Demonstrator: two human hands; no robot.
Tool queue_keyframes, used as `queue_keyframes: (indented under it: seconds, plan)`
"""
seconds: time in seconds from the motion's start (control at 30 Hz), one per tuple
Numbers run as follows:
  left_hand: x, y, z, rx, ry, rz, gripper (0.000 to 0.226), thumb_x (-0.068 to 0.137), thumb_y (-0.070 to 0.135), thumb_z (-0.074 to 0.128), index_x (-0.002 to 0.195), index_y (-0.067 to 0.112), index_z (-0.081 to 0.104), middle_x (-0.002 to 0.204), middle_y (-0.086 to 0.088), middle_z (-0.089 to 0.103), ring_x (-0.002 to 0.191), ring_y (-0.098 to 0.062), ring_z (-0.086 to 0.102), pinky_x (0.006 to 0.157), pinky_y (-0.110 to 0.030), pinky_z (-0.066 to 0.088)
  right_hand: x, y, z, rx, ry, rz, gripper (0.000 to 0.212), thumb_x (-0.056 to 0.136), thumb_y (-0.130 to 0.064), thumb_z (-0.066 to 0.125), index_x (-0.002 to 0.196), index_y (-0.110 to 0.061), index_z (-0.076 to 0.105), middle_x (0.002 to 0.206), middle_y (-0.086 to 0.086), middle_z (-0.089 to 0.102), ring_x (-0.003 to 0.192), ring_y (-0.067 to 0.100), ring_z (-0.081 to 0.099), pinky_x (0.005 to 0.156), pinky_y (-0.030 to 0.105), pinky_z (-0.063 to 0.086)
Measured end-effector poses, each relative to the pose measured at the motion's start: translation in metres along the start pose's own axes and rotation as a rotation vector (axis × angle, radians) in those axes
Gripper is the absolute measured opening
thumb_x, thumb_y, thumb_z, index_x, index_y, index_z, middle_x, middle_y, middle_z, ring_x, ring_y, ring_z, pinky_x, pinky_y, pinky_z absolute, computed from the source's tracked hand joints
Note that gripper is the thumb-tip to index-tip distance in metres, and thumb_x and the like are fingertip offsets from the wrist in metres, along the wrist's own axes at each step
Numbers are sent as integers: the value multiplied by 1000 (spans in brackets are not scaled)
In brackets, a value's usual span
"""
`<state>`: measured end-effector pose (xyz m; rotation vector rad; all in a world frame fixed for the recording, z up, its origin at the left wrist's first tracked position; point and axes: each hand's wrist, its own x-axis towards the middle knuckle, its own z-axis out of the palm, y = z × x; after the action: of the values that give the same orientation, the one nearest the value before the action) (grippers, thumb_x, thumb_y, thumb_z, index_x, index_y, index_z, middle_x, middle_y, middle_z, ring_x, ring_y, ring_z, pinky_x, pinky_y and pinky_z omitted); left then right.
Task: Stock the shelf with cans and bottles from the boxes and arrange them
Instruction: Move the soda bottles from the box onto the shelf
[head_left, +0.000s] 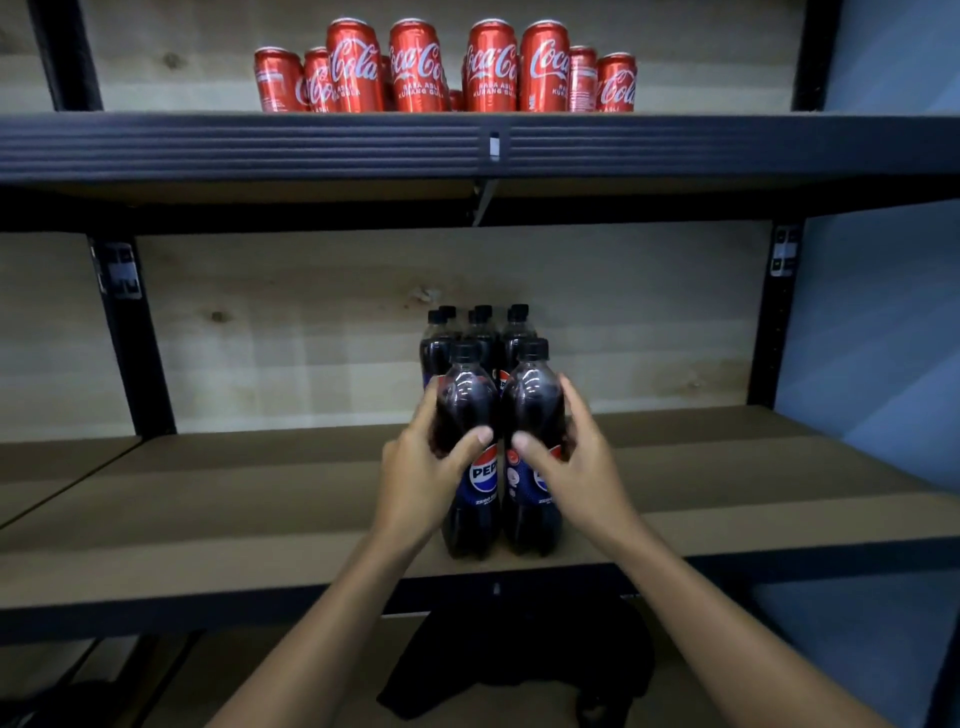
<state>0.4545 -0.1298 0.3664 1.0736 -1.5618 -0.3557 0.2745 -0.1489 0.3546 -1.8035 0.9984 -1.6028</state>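
Observation:
Two dark Pepsi bottles stand side by side near the front of the middle shelf (260, 499). My left hand (421, 467) grips the left bottle (467, 395) around its body, thumb across the label. My right hand (576, 462) grips the right bottle (532, 400) the same way. Behind them stand several more Pepsi bottles (483, 332) in a tight cluster with black caps. On the upper shelf (208, 145) a row of red Coca-Cola cans (447, 67) stands, several tall ones in front and shorter ones at the sides.
Black metal uprights (135, 338) frame the shelf at left and right. A wooden back panel (311, 322) closes the rear. A dark cloth (519, 670) lies below the middle shelf. A blue wall (878, 312) is at the right.

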Motion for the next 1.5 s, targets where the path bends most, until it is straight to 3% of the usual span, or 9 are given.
queue_keyframes:
  seconds: [0.07,0.2,0.4,0.57,0.77,0.93,1.13,1.37,1.5]
  plan:
    - [-20,-18,4,45,-57,-52,73,81,38,77,143,48,38,109,19,71,103,-1,66,93,-31,54,-20,19,-2,-8,-45,50,84,84,-14,75,151,-36,30,136,-20,56,126,2,54,107,35,44]
    - [-37,-40,15,92,-51,-136,64,76,37,82,133,41,54,102,26,71,99,9,64,91,-23,53,-43,47,-4,-44,-69,91,74,79,-15,76,142,-37,44,128,-22,62,122,1,56,107,41,45]
    - [-9,-37,46,137,-45,-168,36,71,28,86,103,28,69,95,9,75,79,12,63,71,-7,47,-29,60,-20,-205,63,117,75,75,-16,81,131,-51,45,114,-11,58,108,-2,54,91,4,36]
    - [27,-42,102,113,-108,-253,53,69,42,83,117,33,64,102,13,74,96,-8,68,89,-32,54,4,89,-50,-283,142,199,78,74,-20,83,138,-44,47,104,-17,67,96,-2,62,88,15,49]
    - [78,-45,174,333,-42,-318,47,75,47,79,108,17,66,105,-7,71,103,-31,64,85,-38,53,67,155,-75,-311,217,214,63,62,-39,74,122,-40,56,111,-10,71,103,14,67,94,44,53]
    - [115,-63,224,405,-18,-314,49,84,43,73,113,6,60,113,-17,65,109,-37,60,85,-41,50,110,174,-85,-444,293,236,58,75,-21,80,129,-19,61,115,3,72,107,22,65,95,30,50]
    - [164,-93,269,510,-15,-325,54,92,37,65,127,2,45,120,-18,63,115,-37,59,86,-41,49,165,215,-81,-465,266,265,59,82,-20,77,135,-12,52,125,10,65,117,29,59,100,40,49]
    - [186,-119,289,569,34,-207,61,89,29,69,132,-1,37,124,-20,59,112,-39,61,86,-44,51,203,242,-81,-553,230,270,53,87,-23,72,135,-12,52,128,11,63,121,31,56,98,32,45]
    - [190,-122,293,644,41,-177,63,87,33,71,132,-1,42,133,-18,46,112,-36,59,84,-42,51,210,250,-82,-561,194,272,51,85,-9,69,133,-8,50,127,14,63,120,32,57,100,32,44]
